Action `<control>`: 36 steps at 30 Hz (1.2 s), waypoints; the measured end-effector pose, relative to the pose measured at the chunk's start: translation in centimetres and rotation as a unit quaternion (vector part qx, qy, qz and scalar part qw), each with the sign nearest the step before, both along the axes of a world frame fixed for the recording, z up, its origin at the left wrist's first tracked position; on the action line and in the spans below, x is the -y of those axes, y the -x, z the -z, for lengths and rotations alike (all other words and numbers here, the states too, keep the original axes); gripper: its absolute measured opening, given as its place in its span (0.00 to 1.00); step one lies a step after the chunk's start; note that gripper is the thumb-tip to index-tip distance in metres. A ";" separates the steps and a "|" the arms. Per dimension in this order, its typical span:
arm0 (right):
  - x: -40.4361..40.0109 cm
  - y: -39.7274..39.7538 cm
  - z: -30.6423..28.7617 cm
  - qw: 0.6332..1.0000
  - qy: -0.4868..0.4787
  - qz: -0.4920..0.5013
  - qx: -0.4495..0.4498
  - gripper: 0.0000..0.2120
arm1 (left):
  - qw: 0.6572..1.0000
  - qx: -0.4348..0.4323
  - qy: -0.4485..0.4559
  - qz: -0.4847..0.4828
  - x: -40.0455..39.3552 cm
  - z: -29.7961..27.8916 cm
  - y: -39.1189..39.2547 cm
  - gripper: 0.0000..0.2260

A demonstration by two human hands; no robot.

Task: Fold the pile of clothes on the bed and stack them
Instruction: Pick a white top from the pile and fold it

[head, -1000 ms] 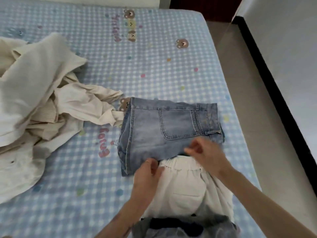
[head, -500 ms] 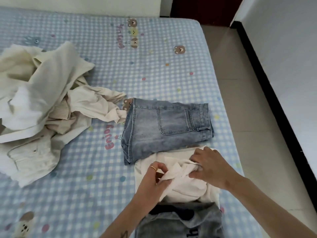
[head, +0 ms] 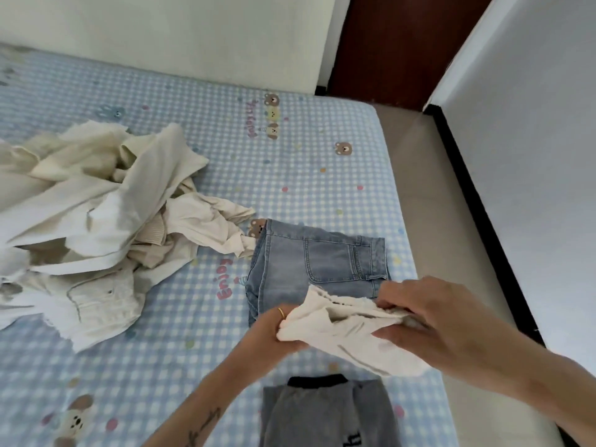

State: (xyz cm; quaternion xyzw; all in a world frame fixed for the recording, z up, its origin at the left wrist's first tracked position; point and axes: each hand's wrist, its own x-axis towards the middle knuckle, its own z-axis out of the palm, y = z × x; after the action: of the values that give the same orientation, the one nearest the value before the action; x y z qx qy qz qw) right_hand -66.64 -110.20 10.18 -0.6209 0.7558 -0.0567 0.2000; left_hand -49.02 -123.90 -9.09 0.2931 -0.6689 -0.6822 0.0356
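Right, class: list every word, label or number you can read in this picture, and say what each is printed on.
"Enjoy": pink letters, printed sideways on the bed sheet.
Purple word beside the bear prints on the sheet: looks like "friend", too blurred to be sure.
White lettering on the grey garment: cut off at the picture's edge, unreadable.
No text readable on the denim shorts or the cream pile.

Bed sheet (head: 322, 175): matt checked cloth, soft-looking. Folded shorts (head: 319, 266) on it: faded denim with stitched seams. White garment (head: 348, 330) just nearer than the shorts: matt, textured cloth. Grey garment (head: 325, 414): fleecy knit. Cream pile (head: 96, 227) left of the shorts: matt cotton, partly ribbed.
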 end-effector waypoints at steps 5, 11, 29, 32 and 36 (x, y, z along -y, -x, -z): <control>3.3 0.6 -4.4 0.987 0.064 0.107 0.101 0.09 | 0.995 0.092 0.028 -0.023 5.6 0.9 -1.1 0.12; 5.6 3.8 -1.5 0.924 0.088 0.263 0.265 0.11 | 0.985 0.118 0.124 -0.039 14.0 1.0 -4.2 0.07; 5.8 19.4 30.2 0.765 0.046 0.577 0.283 0.13 | 0.840 0.267 0.466 0.080 21.1 11.4 14.7 0.30; 5.0 19.8 33.2 0.764 0.034 0.611 0.205 0.17 | 0.875 0.306 0.365 0.091 15.3 17.1 11.0 0.36; 3.1 18.6 33.4 0.696 -0.022 0.639 0.328 0.28 | 0.890 0.385 0.205 -0.136 11.2 19.0 6.1 0.48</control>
State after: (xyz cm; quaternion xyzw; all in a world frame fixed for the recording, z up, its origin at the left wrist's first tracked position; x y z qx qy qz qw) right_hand -85.22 -113.26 -23.26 0.0734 0.8583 -0.3542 0.3641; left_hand -55.16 -135.12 -28.14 0.6069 -0.7088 -0.3522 -0.0724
